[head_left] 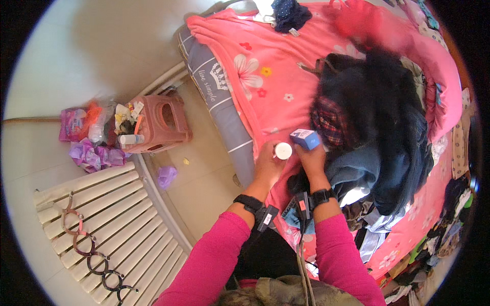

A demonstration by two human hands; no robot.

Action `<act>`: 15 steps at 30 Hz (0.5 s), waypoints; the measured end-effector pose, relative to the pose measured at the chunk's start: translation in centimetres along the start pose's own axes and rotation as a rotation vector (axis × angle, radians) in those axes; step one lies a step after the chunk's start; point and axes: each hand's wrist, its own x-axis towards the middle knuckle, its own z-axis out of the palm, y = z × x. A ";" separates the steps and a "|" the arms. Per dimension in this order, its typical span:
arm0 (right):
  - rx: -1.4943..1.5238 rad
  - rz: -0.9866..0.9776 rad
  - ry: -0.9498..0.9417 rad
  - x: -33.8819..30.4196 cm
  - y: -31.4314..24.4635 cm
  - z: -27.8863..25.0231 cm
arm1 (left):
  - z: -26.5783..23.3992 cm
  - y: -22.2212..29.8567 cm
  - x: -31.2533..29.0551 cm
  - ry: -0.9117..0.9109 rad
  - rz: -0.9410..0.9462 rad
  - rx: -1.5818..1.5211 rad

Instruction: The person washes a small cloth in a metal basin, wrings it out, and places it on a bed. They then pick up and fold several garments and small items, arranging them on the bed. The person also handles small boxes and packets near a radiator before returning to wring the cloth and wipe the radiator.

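My left hand (267, 167) is closed around a small bottle with a round white cap (283, 151), its top facing up; the fingers cover most of its body. Close beside it, my right hand (313, 162) grips a small blue and white box (305, 138), tilted so that its white end and a blue side show. Both hands are over the edge of a bed spread with a pink flowered blanket (286, 76). Just right of the box lies a heap of dark clothes (367, 122), including a plaid piece (331, 120).
A pink plastic stool (178, 120) at the left carries a white bottle (131, 139) and assorted small things. Purple plastic packaging (102, 157) hangs beside it. A white slatted radiator (117, 204) bears a chain of dark rings (97, 263). On the floor lies a purple plastic scrap (166, 177).
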 end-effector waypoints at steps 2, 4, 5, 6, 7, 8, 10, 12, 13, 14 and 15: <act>-0.004 0.004 0.036 -0.6 -0.2 -0.1 | 0.6 -0.7 0.7 -0.008 -0.027 0.090; 0.101 0.052 -0.008 -1.1 -0.5 -0.1 | 0.6 -1.0 1.0 -0.002 0.003 0.190; 0.207 0.055 0.024 -1.5 -0.8 -0.2 | 0.6 -0.9 1.1 -0.012 -0.007 0.242; 0.346 0.134 0.052 -1.9 -1.0 -0.2 | 0.5 -0.8 1.2 -0.028 -0.042 0.299; 0.291 0.147 0.040 -2.4 -1.3 -0.5 | 0.3 -0.7 1.1 -0.037 -0.023 0.273; 0.223 0.127 0.058 -3.1 -1.5 -0.8 | 0.2 -0.5 1.1 -0.051 -0.027 0.252; 0.153 0.126 0.078 -4.7 -2.2 -1.6 | -0.2 -0.3 1.0 -0.059 -0.009 0.241; 0.139 0.109 0.106 -6.5 -2.9 -2.1 | -1.2 -0.1 0.3 -0.052 0.027 0.276; 0.127 0.090 0.105 -7.6 -3.3 -2.4 | -2.2 -0.1 -0.2 -0.099 0.057 0.343; 0.122 0.062 0.094 -8.7 -3.8 -2.6 | -3.4 0.0 -1.1 -0.137 0.051 0.344; 0.102 0.053 0.084 -9.8 -4.2 -3.0 | -5.0 0.0 -2.1 -0.161 0.035 0.357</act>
